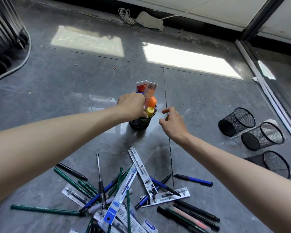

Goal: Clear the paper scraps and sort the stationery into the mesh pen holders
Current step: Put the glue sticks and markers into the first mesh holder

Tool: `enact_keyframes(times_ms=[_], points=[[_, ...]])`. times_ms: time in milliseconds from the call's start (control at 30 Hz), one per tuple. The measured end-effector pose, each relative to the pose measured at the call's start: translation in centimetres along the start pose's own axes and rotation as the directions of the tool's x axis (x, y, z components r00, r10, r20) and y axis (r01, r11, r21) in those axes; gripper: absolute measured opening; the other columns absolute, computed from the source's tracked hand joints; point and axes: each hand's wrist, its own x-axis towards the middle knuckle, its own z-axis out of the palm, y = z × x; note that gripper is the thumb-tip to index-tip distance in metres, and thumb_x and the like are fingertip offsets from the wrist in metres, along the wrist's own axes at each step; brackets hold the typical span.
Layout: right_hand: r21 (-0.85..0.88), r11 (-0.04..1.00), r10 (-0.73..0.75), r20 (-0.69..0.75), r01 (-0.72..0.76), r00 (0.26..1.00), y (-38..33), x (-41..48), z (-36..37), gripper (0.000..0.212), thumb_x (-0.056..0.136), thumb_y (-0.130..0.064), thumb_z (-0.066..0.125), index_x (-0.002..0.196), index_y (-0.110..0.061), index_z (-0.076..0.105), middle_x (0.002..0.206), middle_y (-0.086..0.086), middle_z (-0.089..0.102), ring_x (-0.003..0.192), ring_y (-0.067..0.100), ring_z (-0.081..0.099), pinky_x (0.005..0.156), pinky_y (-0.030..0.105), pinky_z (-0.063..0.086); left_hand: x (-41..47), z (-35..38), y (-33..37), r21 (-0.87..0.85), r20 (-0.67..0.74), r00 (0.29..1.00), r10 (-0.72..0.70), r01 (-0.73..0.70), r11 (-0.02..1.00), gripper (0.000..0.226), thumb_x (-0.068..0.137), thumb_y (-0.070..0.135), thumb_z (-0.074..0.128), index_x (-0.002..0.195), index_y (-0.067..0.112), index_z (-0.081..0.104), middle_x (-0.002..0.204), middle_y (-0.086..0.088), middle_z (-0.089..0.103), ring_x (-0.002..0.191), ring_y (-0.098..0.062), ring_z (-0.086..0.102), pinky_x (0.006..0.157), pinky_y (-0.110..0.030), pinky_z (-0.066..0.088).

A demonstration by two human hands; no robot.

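Grey polished floor tiles carry everything, with two bright patches of light lying across them. The left hand reaches down into the mouth of an upright black mesh pen holder. Its fingers curl downward among the things standing there, and their tips are hidden, so I cannot tell whether they grasp anything. The right hand hovers just beside the holder on its right, apart from it, with its fingers loosely bent and released. A yellow marker and an orange marker stand in the holder, touching each other. Behind them rise two carded packets, one with a barcode, and a blue cap shows at the knuckles. Well to the right, three empty mesh holders lie on their sides in a row near a pale door track. Nearer the person, between the two forearms, is a loose heap of stationery. It holds green pencils, blue pens, black pens and long refill packets, many crossing over one another. Beyond the holder a small red-and-white scrap lies alone on the tiles. By the far wall sit a coil of white cable and a grey cloth, and a dark ribbed case stands at the left edge.
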Motion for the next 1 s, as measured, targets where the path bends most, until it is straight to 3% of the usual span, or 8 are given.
enact_keyframes(times_ms=[67, 267, 367, 467, 667, 767, 833, 1000], points=[[0.015, 1.0, 0.003, 0.003, -0.003, 1.0, -0.4, 0.0, -0.1, 0.036, 0.084, -0.011, 0.051, 0.121, -0.013, 0.048, 0.112, 0.012, 0.055, 0.098, 0.023, 0.052, 0.075, 0.028, 0.035, 0.0, 0.1, -0.1, -0.087, -0.006, 1.0, 0.003, -0.003, 0.996, 0.037, 0.081, 0.046, 0.062, 0.095, 0.012, 0.056, 0.087, -0.003, 0.059, 0.086, -0.028, 0.057, 0.065, -0.03, 0.036], [0.031, 0.999, -0.011, 0.002, 0.011, 1.0, -1.2, 0.1, -0.3, 0.038, 0.086, -0.01, 0.051, 0.124, -0.013, 0.046, 0.119, 0.013, 0.053, 0.093, 0.02, 0.048, 0.076, 0.028, 0.036, -0.6, -0.2, -0.5, -0.227, 0.048, 0.997, 0.057, -0.045, 0.973, 0.027, 0.09, 0.024, 0.052, 0.1, 0.012, 0.029, 0.096, -0.012, 0.06, 0.082, -0.032, 0.054, 0.067, -0.037, 0.04], [0.037, 0.999, -0.003, 0.006, 0.003, 1.0, -1.2, 0.0, -0.2, 0.038, 0.087, -0.009, 0.051, 0.125, -0.013, 0.046, 0.119, 0.013, 0.053, 0.091, 0.02, 0.048, 0.074, 0.027, 0.035, -0.6, -0.2, -1.0, -0.132, -0.004, 0.987, 0.158, -0.157, 0.979, 0.031, 0.089, 0.017, 0.058, 0.097, 0.014, 0.027, 0.103, -0.01, 0.063, 0.09, -0.032, 0.058, 0.069, -0.036, 0.042], [0.016, 1.0, -0.013, 0.023, 0.013, 1.0, -1.0, -0.3, -0.1, 0.037, 0.088, -0.01, 0.051, 0.125, -0.013, 0.047, 0.12, 0.013, 0.053, 0.092, 0.02, 0.048, 0.075, 0.026, 0.035, -0.6, 0.5, -1.0, -0.033, -0.101, 0.977, 0.188, -0.193, 0.981, 0.024, 0.088, 0.023, 0.061, 0.095, 0.011, 0.042, 0.106, -0.011, 0.055, 0.096, -0.032, 0.055, 0.068, -0.034, 0.036], [0.005, 1.0, -0.017, 0.015, 0.017, 1.0, -0.8, -0.3, -0.4, 0.034, 0.089, -0.01, 0.052, 0.123, -0.012, 0.05, 0.12, 0.013, 0.054, 0.1, 0.023, 0.051, 0.077, 0.027, 0.037, -1.3, 1.0, -0.9, -0.041, -0.32, 0.93, 0.18, -0.204, 0.978, 0.023, 0.086, 0.005, 0.057, 0.089, 0.013, 0.036, 0.103, -0.012, 0.042, 0.069, -0.028, 0.041, 0.06, -0.035, 0.03], [0.0, 1.0, -0.012, 0.028, 0.012, 1.0, -0.3, -0.5, -0.7, 0.031, 0.088, -0.008, 0.051, 0.119, -0.01, 0.053, 0.109, 0.011, 0.056, 0.093, 0.023, 0.054, 0.075, 0.029, 0.04, -1.5, 0.9, -0.8, 0.078, -0.247, 0.938, 0.242, -0.229, 0.97, 0.011, 0.087, 0.003, 0.054, 0.098, 0.004, 0.054, 0.108, -0.014, 0.049, 0.083, -0.033, 0.051, 0.062, -0.034, 0.03], [-0.019, 1.0, -0.009, 0.079, 0.01, 0.997, 0.2, -0.8, -0.8, 0.027, 0.087, -0.008, 0.053, 0.114, -0.01, 0.056, 0.099, 0.01, 0.059, 0.085, 0.024, 0.059, 0.072, 0.03, 0.045, -1.6, 0.9, -0.7, 0.146, -0.178, 0.943, 0.279, -0.255, 0.956, 0.024, 0.089, 0.006, 0.053, 0.111, 0.006, 0.062, 0.116, -0.011, 0.053, 0.097, -0.034, 0.055, 0.067, -0.032, 0.031], [-0.131, 0.988, -0.053, 0.236, 0.086, 0.97, 2.2, -2.5, -0.9, 0.004, 0.086, -0.01, 0.061, 0.089, -0.013, 0.06, 0.086, 0.005, 0.06, 0.079, 0.023, 0.062, 0.067, 0.028, 0.048, -1.1, 0.4, 0.1, 0.317, -0.128, 0.938, 0.322, -0.269, 0.91, 0.019, 0.088, 0.004, 0.052, 0.103, 0.007, 0.062, 0.105, -0.011, 0.06, 0.084, -0.03, 0.053, 0.069, -0.031, 0.027]])
